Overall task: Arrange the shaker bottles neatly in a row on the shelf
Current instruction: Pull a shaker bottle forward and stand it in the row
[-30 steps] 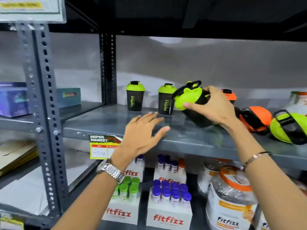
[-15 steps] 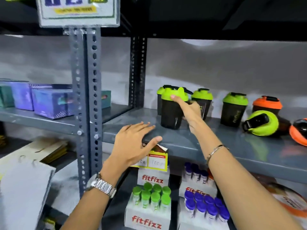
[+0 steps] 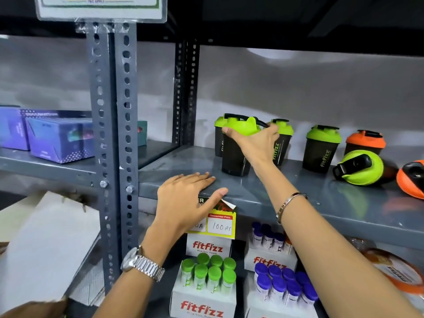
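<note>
My right hand (image 3: pixel 255 143) grips a black shaker bottle with a green lid (image 3: pixel 234 154), which stands upright on the grey shelf (image 3: pixel 286 193) near its left end. Behind it stand two more green-lidded shakers, one (image 3: pixel 219 134) at the left and one (image 3: pixel 283 143) at the right. Further right a green-lidded shaker (image 3: pixel 321 146) and an orange-lidded one (image 3: pixel 364 142) stand upright. A green-lidded shaker (image 3: pixel 360 167) and an orange-lidded one (image 3: pixel 413 179) lie on their sides. My left hand (image 3: pixel 185 198) rests flat and open on the shelf's front edge.
A perforated steel upright (image 3: pixel 112 134) splits the shelving. Purple boxes (image 3: pixel 55 138) sit on the left shelf. Below are Fitfizz cartons of green-capped tubes (image 3: pixel 206 278) and purple-capped tubes (image 3: pixel 284 285). A yellow price tag (image 3: pixel 218 222) hangs from the shelf edge.
My right hand carried the green-lidded shaker leftward, turned it upright and set it down near the shelf's left end. The view shifted left. My left hand stayed on the shelf edge.
</note>
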A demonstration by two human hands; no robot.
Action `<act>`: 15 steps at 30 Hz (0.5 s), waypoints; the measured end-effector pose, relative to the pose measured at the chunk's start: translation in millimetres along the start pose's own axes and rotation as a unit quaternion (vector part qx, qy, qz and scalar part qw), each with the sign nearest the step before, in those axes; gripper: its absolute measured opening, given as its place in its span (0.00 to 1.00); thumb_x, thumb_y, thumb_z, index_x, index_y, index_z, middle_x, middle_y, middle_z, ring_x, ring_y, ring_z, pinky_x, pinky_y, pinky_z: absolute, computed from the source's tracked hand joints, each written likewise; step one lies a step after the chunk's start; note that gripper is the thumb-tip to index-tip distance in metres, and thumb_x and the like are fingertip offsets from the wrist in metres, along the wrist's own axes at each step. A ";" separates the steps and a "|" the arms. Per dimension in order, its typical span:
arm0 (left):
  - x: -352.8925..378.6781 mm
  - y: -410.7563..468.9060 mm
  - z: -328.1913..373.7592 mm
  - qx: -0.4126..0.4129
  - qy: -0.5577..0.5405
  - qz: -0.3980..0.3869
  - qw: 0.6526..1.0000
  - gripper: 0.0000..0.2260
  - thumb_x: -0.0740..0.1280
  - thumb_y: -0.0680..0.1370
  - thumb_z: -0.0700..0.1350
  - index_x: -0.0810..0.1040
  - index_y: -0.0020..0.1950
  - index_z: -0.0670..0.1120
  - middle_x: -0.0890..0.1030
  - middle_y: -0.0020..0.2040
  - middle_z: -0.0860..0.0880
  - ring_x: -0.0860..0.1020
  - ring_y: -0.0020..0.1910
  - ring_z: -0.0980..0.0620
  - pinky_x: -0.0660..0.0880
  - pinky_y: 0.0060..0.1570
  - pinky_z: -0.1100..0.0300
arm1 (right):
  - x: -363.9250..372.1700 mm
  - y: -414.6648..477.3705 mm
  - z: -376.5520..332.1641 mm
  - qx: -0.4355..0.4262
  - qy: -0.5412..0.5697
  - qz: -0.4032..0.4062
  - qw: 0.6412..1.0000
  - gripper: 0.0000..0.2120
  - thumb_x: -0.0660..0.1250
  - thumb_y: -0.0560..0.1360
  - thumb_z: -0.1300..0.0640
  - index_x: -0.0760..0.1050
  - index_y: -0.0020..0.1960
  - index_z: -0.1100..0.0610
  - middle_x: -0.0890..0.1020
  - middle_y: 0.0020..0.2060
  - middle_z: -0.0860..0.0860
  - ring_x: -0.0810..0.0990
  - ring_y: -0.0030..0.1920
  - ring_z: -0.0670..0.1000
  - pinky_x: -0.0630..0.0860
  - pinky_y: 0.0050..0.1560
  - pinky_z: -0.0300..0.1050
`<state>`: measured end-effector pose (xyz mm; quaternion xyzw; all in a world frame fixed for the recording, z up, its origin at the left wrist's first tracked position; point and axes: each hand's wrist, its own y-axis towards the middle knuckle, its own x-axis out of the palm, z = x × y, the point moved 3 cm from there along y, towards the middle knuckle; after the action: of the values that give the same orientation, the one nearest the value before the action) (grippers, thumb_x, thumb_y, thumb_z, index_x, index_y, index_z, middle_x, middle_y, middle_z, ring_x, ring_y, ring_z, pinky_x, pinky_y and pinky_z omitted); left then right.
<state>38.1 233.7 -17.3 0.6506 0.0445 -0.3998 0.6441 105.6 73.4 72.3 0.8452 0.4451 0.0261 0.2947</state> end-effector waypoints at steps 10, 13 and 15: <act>2.2 -0.2 -1.3 -0.004 -0.006 0.003 1.000 0.25 0.53 0.73 0.66 0.82 0.53 0.53 0.83 0.54 0.53 0.77 0.57 0.57 0.70 0.58 0.57 | 4.9 12.4 15.3 0.055 0.186 -0.162 0.968 0.54 0.70 0.56 0.44 0.47 0.74 0.57 0.65 0.70 0.57 0.66 0.67 0.53 0.64 0.66 0.48; 2.3 -0.5 -1.7 -0.004 -0.008 0.007 1.000 0.25 0.53 0.73 0.66 0.82 0.52 0.52 0.83 0.53 0.53 0.78 0.56 0.57 0.70 0.58 0.57 | 4.4 13.3 12.0 0.024 0.136 -0.146 0.979 0.63 0.74 0.55 0.36 0.41 0.75 0.56 0.52 0.76 0.56 0.56 0.74 0.54 0.56 0.69 0.48; 2.2 -0.6 -1.8 -0.004 -0.007 0.008 1.000 0.25 0.53 0.73 0.66 0.82 0.52 0.52 0.83 0.53 0.53 0.78 0.56 0.57 0.70 0.58 0.57 | 4.2 13.4 9.8 -0.008 0.075 -0.115 0.991 0.63 0.75 0.55 0.35 0.43 0.75 0.57 0.52 0.75 0.57 0.56 0.74 0.55 0.58 0.69 0.49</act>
<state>40.1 234.4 -19.4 0.6454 0.0364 -0.3989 0.6504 121.0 66.3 70.2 0.7817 0.5598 0.0586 0.2685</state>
